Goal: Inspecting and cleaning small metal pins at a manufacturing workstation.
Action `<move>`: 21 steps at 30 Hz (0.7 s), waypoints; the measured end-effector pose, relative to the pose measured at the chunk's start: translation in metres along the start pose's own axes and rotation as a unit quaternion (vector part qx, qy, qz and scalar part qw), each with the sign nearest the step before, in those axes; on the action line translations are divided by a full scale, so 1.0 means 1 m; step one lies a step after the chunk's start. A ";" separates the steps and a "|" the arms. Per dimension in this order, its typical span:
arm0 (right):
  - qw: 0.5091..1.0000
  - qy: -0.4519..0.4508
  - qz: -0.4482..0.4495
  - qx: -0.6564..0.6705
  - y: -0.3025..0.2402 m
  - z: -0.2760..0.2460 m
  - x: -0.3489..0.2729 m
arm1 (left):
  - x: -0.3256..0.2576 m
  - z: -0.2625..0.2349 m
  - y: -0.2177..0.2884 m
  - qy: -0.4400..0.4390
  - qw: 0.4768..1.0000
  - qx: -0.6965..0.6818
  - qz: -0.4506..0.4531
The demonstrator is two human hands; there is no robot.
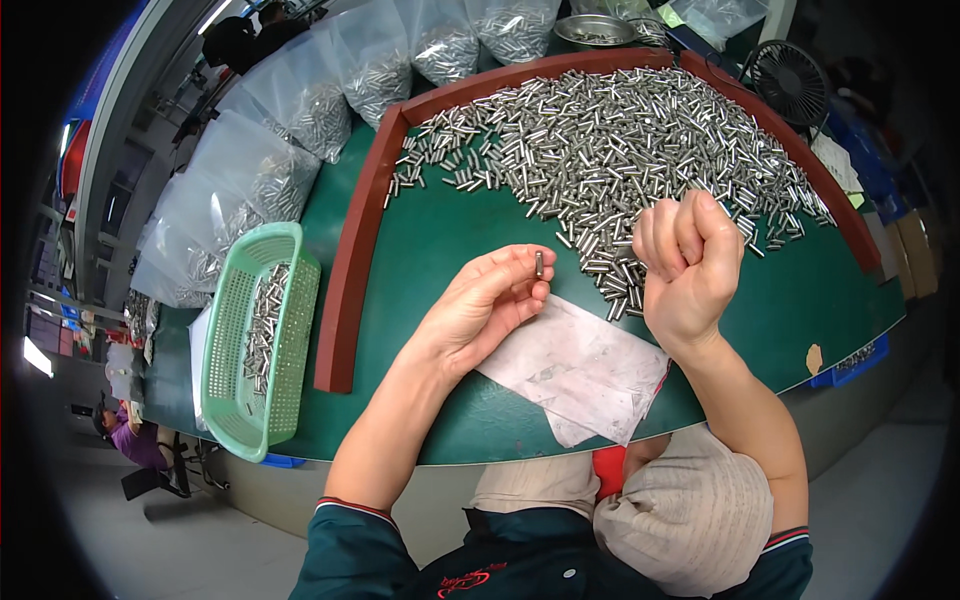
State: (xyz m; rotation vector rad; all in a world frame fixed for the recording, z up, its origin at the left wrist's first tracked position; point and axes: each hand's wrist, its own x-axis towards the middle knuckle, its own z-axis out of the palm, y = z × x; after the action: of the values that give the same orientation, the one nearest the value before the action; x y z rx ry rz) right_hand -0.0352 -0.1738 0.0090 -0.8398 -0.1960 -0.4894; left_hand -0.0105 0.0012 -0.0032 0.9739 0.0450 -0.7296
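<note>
My left hand (487,305) holds one small metal pin (539,264) upright between thumb and fingertips, above the green table (430,240). My right hand (690,265) is curled into a fist at the near edge of a big heap of shiny metal pins (620,140); whether pins are inside the fist is hidden. A crumpled white sheet of paper (580,365) lies under and between both hands.
A dark red frame (350,260) borders the pin heap on the left and far side. A light green plastic basket (255,340) with several pins stands to the left. Clear bags of pins (300,110) line the far left. A small black fan (792,82) stands far right.
</note>
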 end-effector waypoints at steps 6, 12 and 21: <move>1.000 -0.010 0.009 -0.002 0.001 0.000 0.000 | 0.000 0.000 0.000 -0.003 0.998 0.047 0.031; 1.000 -0.007 0.013 -0.005 0.001 0.000 0.000 | 0.001 -0.001 -0.002 -0.006 0.997 0.069 0.030; 1.000 -0.006 0.019 -0.014 0.000 0.002 0.000 | 0.001 -0.001 -0.003 0.006 0.995 0.093 0.044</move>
State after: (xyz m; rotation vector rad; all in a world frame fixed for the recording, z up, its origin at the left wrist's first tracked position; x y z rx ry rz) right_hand -0.0353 -0.1721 0.0098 -0.8731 -0.1840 -0.4536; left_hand -0.0106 0.0005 -0.0066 1.1502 -0.0561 -0.6545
